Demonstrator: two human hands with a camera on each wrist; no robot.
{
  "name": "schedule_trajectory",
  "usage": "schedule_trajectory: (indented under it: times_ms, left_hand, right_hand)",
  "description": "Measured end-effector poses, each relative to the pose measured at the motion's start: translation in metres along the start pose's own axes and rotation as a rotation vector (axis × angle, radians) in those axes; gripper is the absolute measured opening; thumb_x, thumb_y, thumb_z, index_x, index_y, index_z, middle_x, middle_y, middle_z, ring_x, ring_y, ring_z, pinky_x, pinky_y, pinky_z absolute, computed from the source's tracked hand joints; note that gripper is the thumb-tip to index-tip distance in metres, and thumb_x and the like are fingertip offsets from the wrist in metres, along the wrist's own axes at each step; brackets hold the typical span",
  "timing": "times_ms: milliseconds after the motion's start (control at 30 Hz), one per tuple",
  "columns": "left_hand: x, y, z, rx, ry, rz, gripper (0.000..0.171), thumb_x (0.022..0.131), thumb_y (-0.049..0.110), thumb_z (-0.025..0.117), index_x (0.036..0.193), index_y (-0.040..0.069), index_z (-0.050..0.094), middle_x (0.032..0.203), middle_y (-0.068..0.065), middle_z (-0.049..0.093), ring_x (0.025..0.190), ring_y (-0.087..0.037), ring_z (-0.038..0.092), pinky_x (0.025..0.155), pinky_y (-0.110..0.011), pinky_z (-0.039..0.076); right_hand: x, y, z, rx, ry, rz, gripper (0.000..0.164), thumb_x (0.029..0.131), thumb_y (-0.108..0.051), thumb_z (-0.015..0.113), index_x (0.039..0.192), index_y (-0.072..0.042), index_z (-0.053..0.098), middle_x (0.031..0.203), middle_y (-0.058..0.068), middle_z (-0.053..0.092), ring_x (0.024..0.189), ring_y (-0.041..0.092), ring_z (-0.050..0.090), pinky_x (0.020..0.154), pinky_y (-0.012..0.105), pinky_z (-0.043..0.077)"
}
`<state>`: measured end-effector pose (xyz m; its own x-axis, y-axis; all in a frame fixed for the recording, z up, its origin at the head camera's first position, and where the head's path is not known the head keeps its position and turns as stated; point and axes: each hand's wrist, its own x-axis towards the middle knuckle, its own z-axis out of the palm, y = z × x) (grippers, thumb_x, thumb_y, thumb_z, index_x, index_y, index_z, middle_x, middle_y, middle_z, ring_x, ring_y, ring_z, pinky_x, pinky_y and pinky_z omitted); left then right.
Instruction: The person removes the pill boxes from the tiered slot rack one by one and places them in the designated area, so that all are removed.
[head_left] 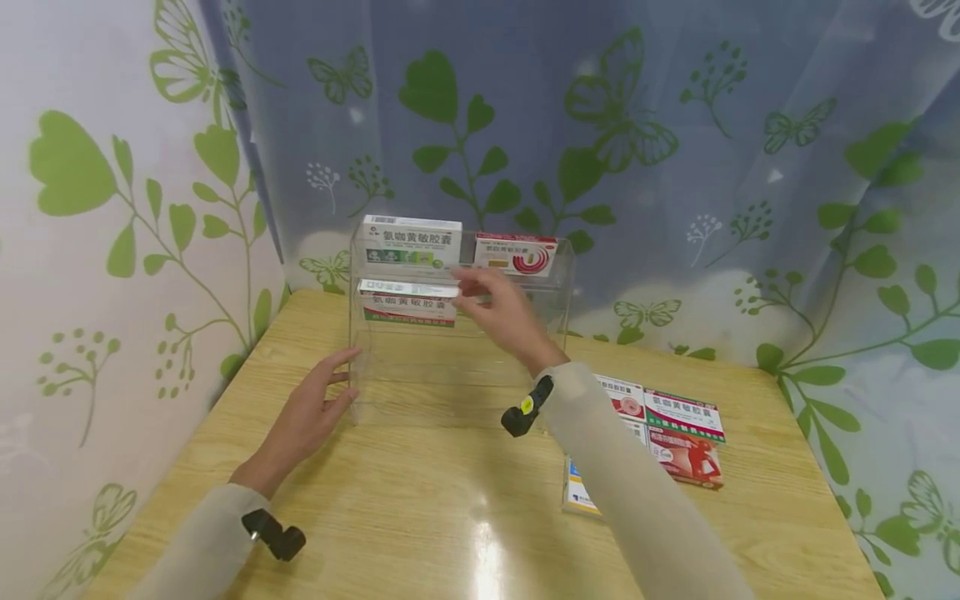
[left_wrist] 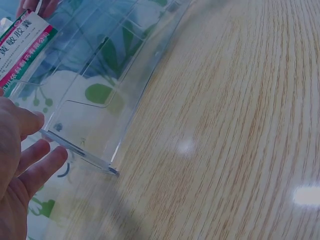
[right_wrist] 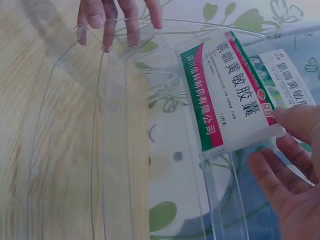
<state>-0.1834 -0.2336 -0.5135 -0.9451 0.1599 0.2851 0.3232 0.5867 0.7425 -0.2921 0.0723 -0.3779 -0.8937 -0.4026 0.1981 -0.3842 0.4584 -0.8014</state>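
Note:
A clear display rack [head_left: 427,367] stands on the table, its side panel next to my left hand [head_left: 311,408]. The left fingertips and thumb, fairly straight, touch the panel's edge in the left wrist view. On the rack's middle tier, at the left, sits a white, red and green medicine box [right_wrist: 225,95]. My right hand [head_left: 502,312] is at this box's right end; one digit meets its corner while the other fingers [right_wrist: 267,167] are spread off it. A white and green medicine box [head_left: 412,244] and a red and white medicine box [head_left: 516,254] stand on the top tier.
Several more medicine boxes lie flat on the table right of the rack, including a red one [head_left: 686,457] and a white and green one [head_left: 684,414]; my right sleeve partly covers the group. A leaf-patterned curtain [head_left: 480,108] hangs close behind the rack.

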Motion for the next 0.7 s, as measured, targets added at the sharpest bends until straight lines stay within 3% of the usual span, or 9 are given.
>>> schedule_trajectory:
  times_ms: [200, 333, 500, 700]
  left_hand:
    - [0.0, 0.001, 0.0, 0.002, 0.0, 0.001, 0.064, 0.109, 0.001, 0.064, 0.166, 0.013, 0.04, 0.169, -0.025, 0.042, 0.135, -0.05, 0.063, 0.093, -0.062, 0.066]
    - [0.0, 0.0, 0.001, 0.002, -0.003, 0.006, 0.064, 0.109, 0.001, 0.064, 0.167, 0.013, 0.04, 0.169, -0.024, 0.041, 0.135, -0.05, 0.063, 0.093, -0.062, 0.066]
    - [-0.002, -0.001, 0.001, 0.0, -0.004, 0.01, 0.063, 0.11, 0.003, 0.063, 0.167, 0.014, 0.039, 0.17, -0.024, 0.04, 0.135, -0.051, 0.062, 0.093, -0.063, 0.065]
    - [-0.001, -0.001, 0.001, 0.008, -0.003, 0.011, 0.063, 0.11, 0.004, 0.063, 0.168, 0.014, 0.038, 0.17, -0.025, 0.04, 0.136, -0.051, 0.062, 0.094, -0.065, 0.065]
  right_hand:
    - [0.001, 0.0, 0.01, -0.074, 0.009, -0.014, 0.03, 0.108, -0.017, 0.072, 0.137, -0.012, 0.072, 0.143, 0.01, 0.064, 0.123, 0.027, 0.071, 0.103, 0.042, 0.065]
    - [-0.002, -0.001, 0.007, -0.061, 0.078, -0.028, 0.029, 0.108, -0.014, 0.071, 0.136, -0.009, 0.072, 0.141, 0.012, 0.067, 0.122, 0.028, 0.072, 0.104, 0.041, 0.064]
    - [-0.013, -0.001, -0.015, 0.011, 0.154, -0.062, 0.03, 0.107, -0.013, 0.072, 0.136, -0.007, 0.072, 0.136, 0.014, 0.068, 0.121, 0.031, 0.072, 0.108, 0.043, 0.063]
    - [-0.044, 0.006, -0.059, 0.041, 0.203, -0.016, 0.032, 0.108, -0.019, 0.072, 0.139, -0.01, 0.07, 0.136, 0.012, 0.067, 0.126, 0.031, 0.07, 0.112, 0.046, 0.06]
